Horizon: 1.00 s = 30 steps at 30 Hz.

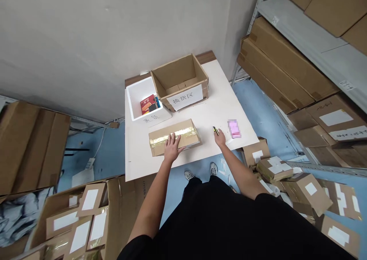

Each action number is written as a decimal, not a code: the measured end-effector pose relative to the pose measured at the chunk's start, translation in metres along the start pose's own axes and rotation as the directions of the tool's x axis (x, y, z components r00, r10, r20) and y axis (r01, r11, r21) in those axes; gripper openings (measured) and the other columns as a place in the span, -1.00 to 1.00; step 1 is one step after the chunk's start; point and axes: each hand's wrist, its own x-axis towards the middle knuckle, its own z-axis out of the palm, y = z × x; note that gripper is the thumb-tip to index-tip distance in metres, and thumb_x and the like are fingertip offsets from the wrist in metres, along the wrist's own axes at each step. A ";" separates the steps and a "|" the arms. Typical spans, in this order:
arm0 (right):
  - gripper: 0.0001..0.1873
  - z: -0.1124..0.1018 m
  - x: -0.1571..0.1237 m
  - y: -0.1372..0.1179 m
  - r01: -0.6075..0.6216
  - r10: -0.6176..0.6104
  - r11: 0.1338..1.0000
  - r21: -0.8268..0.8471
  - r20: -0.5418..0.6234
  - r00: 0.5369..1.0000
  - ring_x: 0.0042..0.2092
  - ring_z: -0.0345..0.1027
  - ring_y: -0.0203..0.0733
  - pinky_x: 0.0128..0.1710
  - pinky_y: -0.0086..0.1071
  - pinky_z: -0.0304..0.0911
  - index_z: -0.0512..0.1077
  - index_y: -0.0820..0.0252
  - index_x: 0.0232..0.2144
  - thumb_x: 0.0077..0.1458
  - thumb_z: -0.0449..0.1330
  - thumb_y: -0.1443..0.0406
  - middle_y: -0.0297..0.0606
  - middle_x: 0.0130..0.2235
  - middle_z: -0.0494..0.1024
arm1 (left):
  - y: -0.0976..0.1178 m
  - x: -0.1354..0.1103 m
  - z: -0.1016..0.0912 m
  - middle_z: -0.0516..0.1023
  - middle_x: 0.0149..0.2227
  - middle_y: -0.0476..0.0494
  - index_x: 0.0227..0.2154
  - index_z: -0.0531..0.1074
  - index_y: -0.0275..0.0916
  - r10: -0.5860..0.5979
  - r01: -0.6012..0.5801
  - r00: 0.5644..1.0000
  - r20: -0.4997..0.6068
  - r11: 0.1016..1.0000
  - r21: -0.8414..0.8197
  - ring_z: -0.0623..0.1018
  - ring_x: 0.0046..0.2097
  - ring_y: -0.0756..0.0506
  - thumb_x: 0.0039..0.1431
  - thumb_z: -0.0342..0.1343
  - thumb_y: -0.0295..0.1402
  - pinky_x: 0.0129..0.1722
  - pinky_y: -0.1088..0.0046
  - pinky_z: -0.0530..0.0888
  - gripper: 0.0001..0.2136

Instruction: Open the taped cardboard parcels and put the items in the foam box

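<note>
A closed cardboard box (186,130) lies on the table, with shiny clear tape along its top seam. My left hand (171,149) rests on the top of this box, fingers spread over the tape. To the right of the box, my right hand (220,137) is closed around a small yellow and black utility knife (215,130), held just over the tabletop. Whether its blade is out is too small to tell. A pink pixelated item (234,129) lies to the right of that hand.
Behind the box stand a white foam bin (133,103) holding books and an open carton (179,86) with a paper label. Shelving with large cartons (289,65) rises at the right. Parcels fill a big box (114,214) at lower left and others (306,191) pile up at lower right.
</note>
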 end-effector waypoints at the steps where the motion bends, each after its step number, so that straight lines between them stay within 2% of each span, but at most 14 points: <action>1: -0.39 0.007 -0.008 -0.007 0.061 -0.062 0.998 0.024 0.026 0.998 0.32 0.36 0.00 0.33 -0.18 0.21 0.32 0.21 0.35 0.37 0.11 0.08 0.02 0.27 0.51 | 0.001 0.001 -0.002 -0.04 0.58 -0.23 0.53 0.13 -0.08 -0.004 0.004 1.000 0.001 1.000 -0.010 -0.11 0.59 -0.34 0.41 -0.09 0.20 0.50 -0.03 0.03 -0.24; 4: -0.31 0.039 -0.040 -0.033 0.193 -0.215 0.972 0.133 0.169 0.962 0.30 0.38 -0.02 0.29 -0.23 0.26 0.27 0.10 0.39 0.32 0.18 -0.01 -0.05 0.28 0.49 | -0.006 0.009 -0.015 0.11 0.55 -0.18 0.51 0.17 0.00 -0.007 0.008 1.000 0.019 0.997 -0.075 0.02 0.56 -0.37 0.38 -0.02 0.19 0.47 0.00 0.13 -0.26; 6: -0.23 0.060 -0.057 -0.050 0.204 -0.230 0.969 0.140 0.203 0.952 0.27 0.41 0.00 0.24 -0.25 0.31 0.28 0.07 0.38 0.24 0.27 -0.05 -0.05 0.27 0.50 | -0.023 0.019 -0.027 0.24 0.50 -0.17 0.50 0.18 0.01 -0.010 0.012 1.000 0.020 0.991 -0.132 0.17 0.50 -0.36 0.40 -0.02 0.15 0.43 0.05 0.21 -0.30; 8: -0.21 0.074 -0.065 -0.066 0.186 -0.206 0.976 0.116 0.194 0.959 0.23 0.45 0.01 0.19 -0.26 0.35 0.31 0.06 0.33 0.15 0.34 -0.05 -0.06 0.23 0.53 | -0.049 0.030 -0.038 0.25 0.49 -0.18 0.50 0.17 -0.03 -0.031 0.032 0.999 0.011 0.986 -0.161 0.21 0.48 -0.35 0.40 -0.01 0.12 0.42 0.08 0.23 -0.30; 12: -0.27 0.087 -0.054 -0.095 0.131 -0.165 0.982 0.137 0.279 0.946 0.06 0.56 -0.06 0.09 -0.28 0.41 0.37 0.07 0.23 0.06 0.42 0.03 -0.17 0.09 0.63 | -0.099 0.042 -0.047 0.06 0.56 -0.20 0.52 0.07 -0.05 -0.114 0.120 0.992 0.043 0.979 -0.165 0.02 0.54 -0.41 0.28 0.09 0.20 0.47 0.00 0.08 -0.15; 15: -0.35 0.096 -0.039 -0.119 0.148 -0.180 0.981 0.126 0.299 0.937 0.05 0.57 -0.12 0.09 -0.31 0.41 0.39 0.05 0.18 0.07 0.41 0.11 -0.22 0.08 0.64 | -0.114 0.046 -0.048 0.21 0.48 -0.31 0.49 0.10 -0.05 -0.209 0.209 0.978 0.020 0.969 -0.134 0.17 0.45 -0.48 0.15 0.18 0.25 0.44 -0.07 0.08 -0.07; 18: -0.33 0.112 -0.028 -0.146 0.176 -0.181 0.983 0.046 0.241 0.953 0.08 0.56 -0.08 0.09 -0.30 0.42 0.36 0.03 0.20 0.07 0.40 0.12 -0.19 0.10 0.63 | -0.117 0.046 -0.050 0.35 0.34 -0.45 0.42 0.19 -0.14 -0.332 0.334 0.943 0.034 0.936 -0.112 0.32 0.31 -0.52 0.04 0.26 0.29 0.35 -0.07 0.20 -0.02; 22: -0.22 0.136 -0.021 -0.181 0.171 -0.156 0.981 -0.095 0.149 0.976 0.16 0.51 0.04 0.09 -0.22 0.43 0.26 0.05 0.31 0.10 0.39 0.11 -0.07 0.14 0.60 | -0.117 0.030 -0.042 0.34 0.29 -0.54 0.37 0.22 -0.22 -0.426 0.436 0.900 0.093 0.879 -0.193 0.35 0.27 -0.51 0.01 0.25 0.33 0.19 -0.02 0.39 0.00; 26: -0.26 0.152 -0.021 -0.207 0.188 -0.185 0.971 -0.148 0.034 0.982 0.17 0.49 0.00 0.09 -0.30 0.41 0.23 0.18 0.35 0.17 0.32 0.23 0.00 0.17 0.58 | -0.105 0.005 -0.020 0.31 0.33 -0.55 0.50 0.02 -0.20 -0.453 0.464 0.885 0.109 0.841 -0.279 0.33 0.30 -0.52 0.09 0.17 0.33 0.15 -0.06 0.42 0.06; 28: -0.28 0.157 -0.022 -0.215 0.207 -0.212 0.965 -0.158 -0.016 0.977 0.14 0.51 -0.02 0.06 -0.34 0.41 0.24 0.24 0.34 0.17 0.30 0.30 0.02 0.14 0.59 | -0.095 -0.001 -0.011 0.32 0.33 -0.56 0.55 -0.10 -0.20 -0.483 0.497 0.867 0.124 0.814 -0.299 0.34 0.30 -0.53 0.14 0.13 0.31 0.16 -0.09 0.41 0.09; 30: -0.30 0.158 -0.025 -0.219 0.216 -0.227 0.962 -0.168 -0.050 0.973 0.11 0.54 -0.02 0.01 -0.35 0.43 0.27 0.27 0.32 0.16 0.28 0.32 0.02 0.12 0.61 | -0.088 -0.002 -0.007 0.32 0.34 -0.57 0.56 -0.15 -0.20 -0.514 0.530 0.846 0.139 0.789 -0.309 0.35 0.30 -0.54 0.18 0.10 0.29 0.16 -0.11 0.40 0.07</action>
